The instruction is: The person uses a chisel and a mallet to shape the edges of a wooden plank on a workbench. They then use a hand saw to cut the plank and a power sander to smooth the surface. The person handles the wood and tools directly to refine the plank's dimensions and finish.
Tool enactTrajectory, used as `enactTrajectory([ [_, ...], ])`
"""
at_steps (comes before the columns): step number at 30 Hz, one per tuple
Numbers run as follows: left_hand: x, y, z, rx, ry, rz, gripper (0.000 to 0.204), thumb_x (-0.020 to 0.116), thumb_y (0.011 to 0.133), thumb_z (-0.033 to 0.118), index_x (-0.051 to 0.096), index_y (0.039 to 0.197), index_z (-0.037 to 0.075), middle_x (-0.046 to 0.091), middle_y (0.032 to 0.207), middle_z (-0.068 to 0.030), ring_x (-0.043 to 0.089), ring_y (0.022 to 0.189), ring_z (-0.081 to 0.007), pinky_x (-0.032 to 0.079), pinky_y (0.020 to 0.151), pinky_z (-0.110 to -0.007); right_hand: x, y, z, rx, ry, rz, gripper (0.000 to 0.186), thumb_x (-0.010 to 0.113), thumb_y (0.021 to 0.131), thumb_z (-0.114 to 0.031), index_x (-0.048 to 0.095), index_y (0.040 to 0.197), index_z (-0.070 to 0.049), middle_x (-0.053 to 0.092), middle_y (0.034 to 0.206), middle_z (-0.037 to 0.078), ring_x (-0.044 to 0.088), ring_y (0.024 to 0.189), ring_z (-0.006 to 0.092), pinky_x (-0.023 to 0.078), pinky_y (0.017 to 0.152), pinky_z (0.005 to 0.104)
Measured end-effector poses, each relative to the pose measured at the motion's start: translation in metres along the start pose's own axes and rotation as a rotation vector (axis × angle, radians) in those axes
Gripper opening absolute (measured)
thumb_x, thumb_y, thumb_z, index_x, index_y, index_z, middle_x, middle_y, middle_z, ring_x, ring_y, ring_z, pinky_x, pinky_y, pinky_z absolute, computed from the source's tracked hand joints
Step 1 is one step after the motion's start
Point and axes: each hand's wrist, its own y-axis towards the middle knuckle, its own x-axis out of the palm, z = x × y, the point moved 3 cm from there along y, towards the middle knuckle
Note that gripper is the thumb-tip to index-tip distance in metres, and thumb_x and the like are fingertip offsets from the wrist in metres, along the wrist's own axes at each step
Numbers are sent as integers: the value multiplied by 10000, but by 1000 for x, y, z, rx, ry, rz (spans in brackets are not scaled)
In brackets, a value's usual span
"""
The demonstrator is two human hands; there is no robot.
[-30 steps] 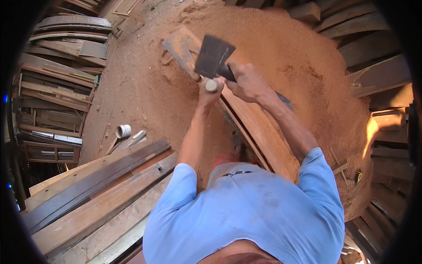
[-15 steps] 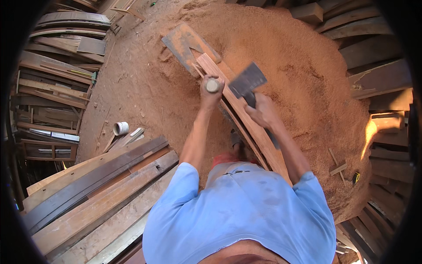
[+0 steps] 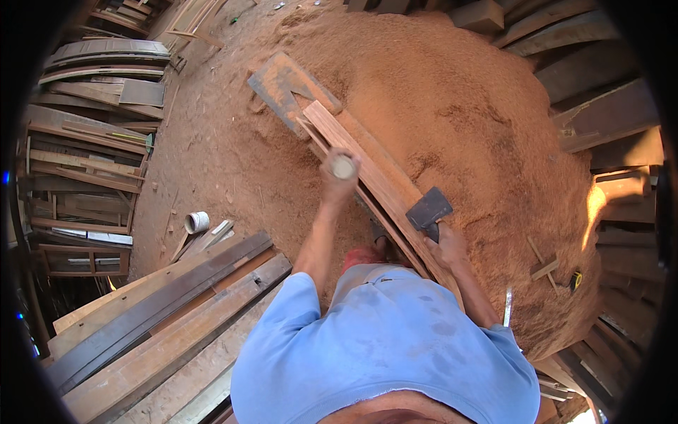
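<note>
Floor: sawdust (image 3: 480,155), loose and orange-brown, heaped high and rippled to the right of the work; the ground to the left is flatter and greyer.
Support: a notched plank (image 3: 270,83), its far end dusted with sawdust, runs slantwise beneath the workpiece.
Workpiece: a long reddish board (image 3: 385,191) lies on that plank, from near the notch back toward the person's blue shirt (image 3: 381,332); a dark gap follows its left edge.
Left hand: the left hand (image 3: 337,177) is closed around a tool with a pale round end (image 3: 343,167), over the board's left edge; the rest is hidden.
Right hand: the right hand (image 3: 448,247) grips the handle of a dark, flat-headed tool (image 3: 429,210) at the board's right edge; whether the head touches wood, I cannot tell.
Left side: stacked boards (image 3: 92,184) line the room; thick planks (image 3: 183,336) lie nearer, with a white container (image 3: 196,222) just beyond.
Right side: heavy timbers (image 3: 607,116) stand around the heap, sunlight striking some; a wooden cross-piece (image 3: 544,269) and a yellow-and-black tape measure (image 3: 576,280) rest on the sawdust.
</note>
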Motion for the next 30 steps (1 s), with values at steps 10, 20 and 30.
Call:
enactTrajectory([
  [10, -66, 115, 73, -124, -219, 237, 153, 714, 948, 111, 583, 998, 50, 643, 779, -43, 660, 662, -100, 562, 568, -244, -6, 27, -27, -154, 77, -65, 515, 755, 824, -246, 606, 1218, 51, 682, 1055, 314, 670, 1016, 449, 525, 871, 490],
  [20, -46, 60, 48, -90, -285, 183, 177, 730, 937, 91, 557, 934, 56, 600, 772, -5, 607, 611, -78, 525, 544, -242, -126, 16, -148, -457, 565, 174, 410, 802, 855, -213, 641, 1122, 53, 700, 895, 123, 668, 823, 184, 541, 728, 353],
  [30, -8, 28, 15, -29, -33, 143, 178, 764, 900, 107, 601, 937, 46, 633, 834, -25, 601, 783, -122, 516, 710, -289, -175, 10, -244, -1154, 649, 633, 231, 794, 831, -75, 657, 1003, -7, 728, 866, 124, 708, 741, 240, 563, 680, 356],
])
